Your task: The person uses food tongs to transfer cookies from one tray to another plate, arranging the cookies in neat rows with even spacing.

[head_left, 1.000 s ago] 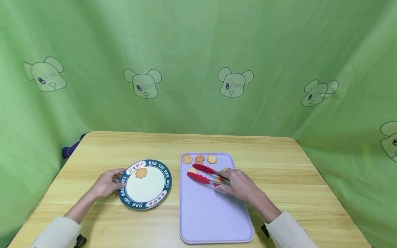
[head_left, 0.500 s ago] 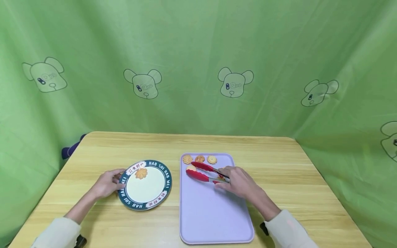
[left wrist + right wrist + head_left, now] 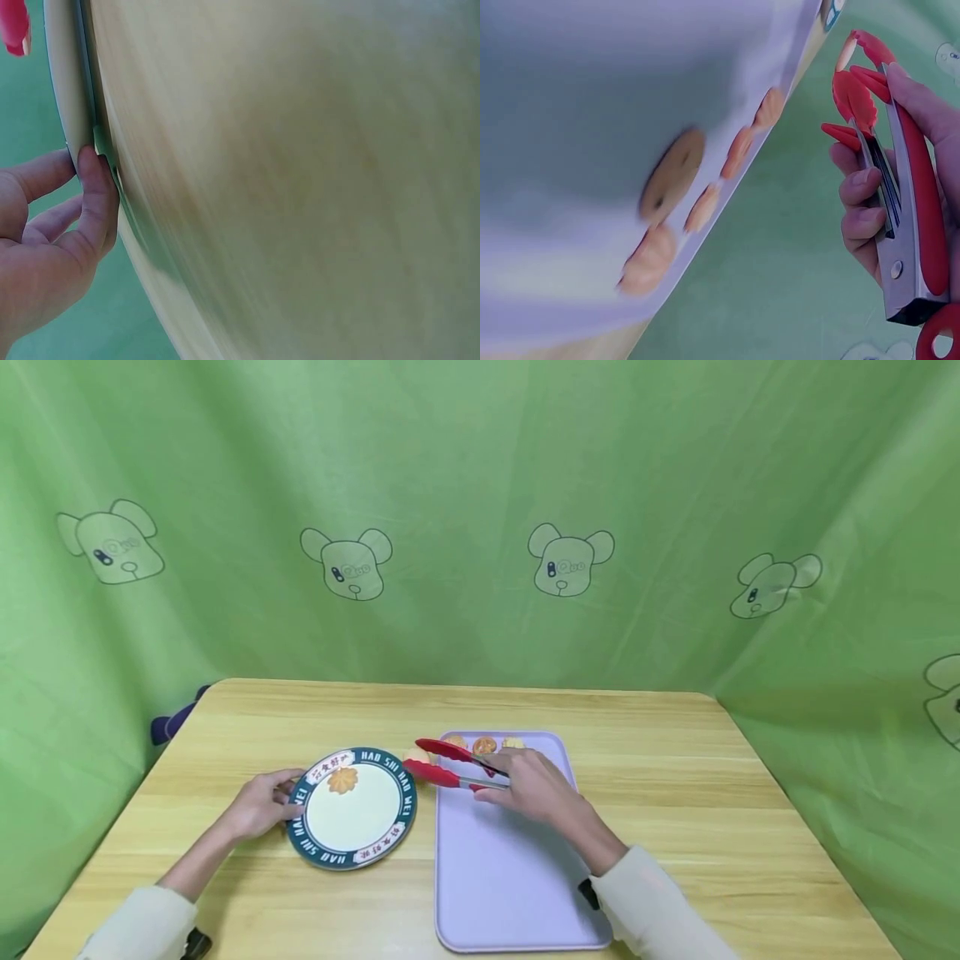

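Observation:
My left hand (image 3: 258,806) pinches the left rim of a round plate (image 3: 352,818) with a dark green lettered border; in the left wrist view the fingertips (image 3: 90,161) are at its edge. One flower-shaped cookie (image 3: 342,780) lies on the plate. My right hand (image 3: 532,785) grips red-tipped metal tongs (image 3: 438,775), its thumb and fingers around the arms. A pale cookie (image 3: 416,755) is caught between the tong tips, near the plate's upper right rim. In the right wrist view several cookies (image 3: 737,152) lie on the lilac tray (image 3: 517,893), including a brown one with holes (image 3: 671,172).
The tray stands on a wooden table (image 3: 675,777) to the right of the plate. A green curtain (image 3: 465,635) with bear-head prints hangs behind and beside the table. A dark purple object (image 3: 176,722) shows past the table's left edge.
My right hand has moved left with the tongs, carrying the pale cookie off the tray toward the plate. The left hand and plate have stayed put.

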`<state>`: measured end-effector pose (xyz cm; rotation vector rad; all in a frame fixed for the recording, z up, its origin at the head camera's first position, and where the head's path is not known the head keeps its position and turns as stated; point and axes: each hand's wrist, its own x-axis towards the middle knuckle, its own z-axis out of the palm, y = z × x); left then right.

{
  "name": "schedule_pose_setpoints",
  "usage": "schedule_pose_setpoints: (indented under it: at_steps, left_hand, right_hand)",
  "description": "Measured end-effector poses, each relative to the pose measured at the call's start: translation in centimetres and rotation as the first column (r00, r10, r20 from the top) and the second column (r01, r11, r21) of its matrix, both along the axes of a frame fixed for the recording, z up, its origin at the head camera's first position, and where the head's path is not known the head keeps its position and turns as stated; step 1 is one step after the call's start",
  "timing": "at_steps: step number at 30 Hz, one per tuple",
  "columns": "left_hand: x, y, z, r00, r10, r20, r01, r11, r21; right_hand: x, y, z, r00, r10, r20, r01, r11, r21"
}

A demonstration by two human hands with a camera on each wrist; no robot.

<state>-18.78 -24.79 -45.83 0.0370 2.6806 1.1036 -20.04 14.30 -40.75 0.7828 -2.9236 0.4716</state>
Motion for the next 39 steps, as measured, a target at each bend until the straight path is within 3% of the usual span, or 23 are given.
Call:
schedule_pose_setpoints:
  at_steps: [9,18,39]
  left_hand:
    - [-0.1,0.0,0.0,1.000,0.006,0.011,-0.006,1.000,0.002]
    - [-0.1,-0.1,-0.1,1.000,0.002,0.006,-0.002,1.000,-0.002]
    - [0.0,0.0,0.1,1.000,0.000,0.006,0.000,1.000,0.005]
  right_hand:
    - [-0.5,-3.7,-0.4,0.998,0.029,0.053,-0.029,1.000,0.007]
    - [-0.7,-5.9,-1.0,0.997,0.070,0.022,-0.072,0.992,0.099]
    - [-0.4,-6.1,-1.5,0.998,0.054,0.042,-0.059,0.990,0.128]
